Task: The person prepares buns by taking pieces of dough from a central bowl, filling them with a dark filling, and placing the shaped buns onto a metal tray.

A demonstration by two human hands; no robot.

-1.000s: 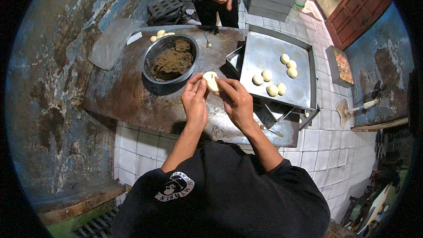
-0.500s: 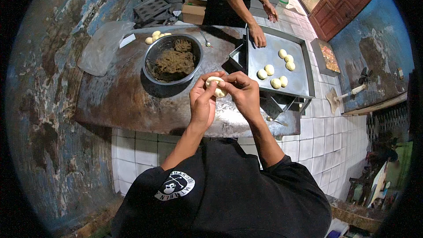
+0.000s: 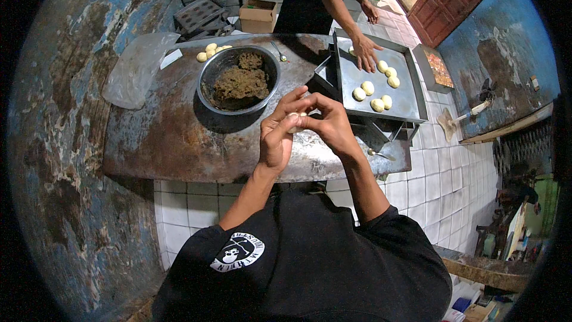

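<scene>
The left hand (image 3: 275, 140) is gripping a pale dough piece (image 3: 302, 114), which is sitting between both hands above the table (image 3: 161, 149), mostly hidden, its direction and long axis unclear; the right hand's (image 3: 332, 126) fingers are pinching it.

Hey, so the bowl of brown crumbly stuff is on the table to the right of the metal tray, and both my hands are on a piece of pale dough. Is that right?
Not quite: the head view shows the bowl to the left of the metal tray. Your left hand and right hand are indeed on the pale dough.
</scene>
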